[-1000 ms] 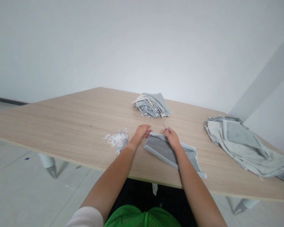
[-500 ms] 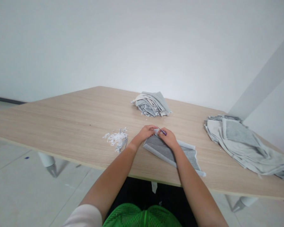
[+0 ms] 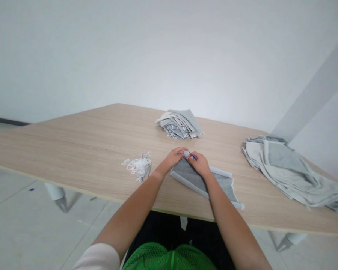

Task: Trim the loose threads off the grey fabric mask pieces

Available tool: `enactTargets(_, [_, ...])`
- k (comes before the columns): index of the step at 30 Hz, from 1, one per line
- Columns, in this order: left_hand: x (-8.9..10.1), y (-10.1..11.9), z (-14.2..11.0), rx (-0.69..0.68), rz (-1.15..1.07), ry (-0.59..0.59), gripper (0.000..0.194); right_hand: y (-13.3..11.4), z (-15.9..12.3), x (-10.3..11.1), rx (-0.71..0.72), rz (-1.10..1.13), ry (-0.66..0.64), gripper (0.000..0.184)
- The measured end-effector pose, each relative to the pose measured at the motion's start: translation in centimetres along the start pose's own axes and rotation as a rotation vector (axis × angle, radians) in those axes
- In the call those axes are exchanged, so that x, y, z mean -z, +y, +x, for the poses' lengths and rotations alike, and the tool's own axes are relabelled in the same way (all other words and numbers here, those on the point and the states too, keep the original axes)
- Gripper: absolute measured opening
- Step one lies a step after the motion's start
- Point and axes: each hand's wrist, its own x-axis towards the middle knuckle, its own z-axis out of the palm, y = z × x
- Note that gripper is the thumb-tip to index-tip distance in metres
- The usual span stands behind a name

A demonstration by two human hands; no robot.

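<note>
A grey piece of cloth (image 3: 195, 180) with whitish edges lies slantwise on the table in front of me. My left hand (image 3: 174, 156) pinches its far left end, fingers closed on the fabric. In my right hand (image 3: 200, 162) is a slim purple-handled tool (image 3: 193, 155) with a thin tip that points left toward my left fingers; its exact kind is too small to make out. The right fingers also press against the cloth's upper corner. My right forearm covers part of the cloth.
A heap of white thread scraps (image 3: 140, 165) sits left of my hands. Beyond them is a pile of folded grey and beige cloths (image 3: 183, 123), and a larger cloth pile (image 3: 287, 170) lies at the right. The wooden table's (image 3: 73, 142) front edge is close to me.
Both hands stay at the same cloth end. The purple tool has turned slightly and shows more of its handle; the fingers have shifted a little.
</note>
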Motion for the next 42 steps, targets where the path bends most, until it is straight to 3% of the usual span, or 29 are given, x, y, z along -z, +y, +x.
enactTargets(3, [0.3,0.2,0.4,-0.071,0.174,0.052,0.038,0.0,0.3,0.1,0.022,0.156,-0.033,0.030])
enactTargets(6, [0.5,0.2,0.6,-0.065,0.244,0.000,0.029,0.2,0.5,0.1,-0.019,0.344,-0.049,0.033])
enactTargets(9, [0.6,0.2,0.3,-0.065,0.195,-0.079,0.026,0.2,0.4,0.2,-0.112,0.469,-0.073,0.034])
enactTargets(12, [0.6,0.4,0.0,-0.055,0.117,-0.076,0.032,0.1,0.3,0.2,-0.182,0.546,-0.098,0.034])
enactTargets(18, [0.2,1.1,-0.4,-0.049,0.021,-0.168,0.035,-0.3,0.2,0.2,-0.175,0.619,-0.184,0.030])
enactTargets(21, [0.1,1.1,-0.4,-0.032,0.030,-0.146,0.034,0.0,0.3,0.0,-0.177,0.604,-0.162,0.029])
enactTargets(28, [0.3,1.3,-0.4,-0.052,0.155,0.077,0.030,-0.2,0.4,0.3,-0.103,0.401,0.022,0.036])
enactTargets(35, [0.0,1.6,-0.4,-0.076,0.097,0.026,0.026,-0.7,-0.1,0.2,0.007,0.141,0.060,0.036])
enactTargets(42, [-0.1,2.0,-0.4,-0.060,0.116,0.064,0.028,0.8,0.8,0.1,0.037,0.234,0.026,0.032])
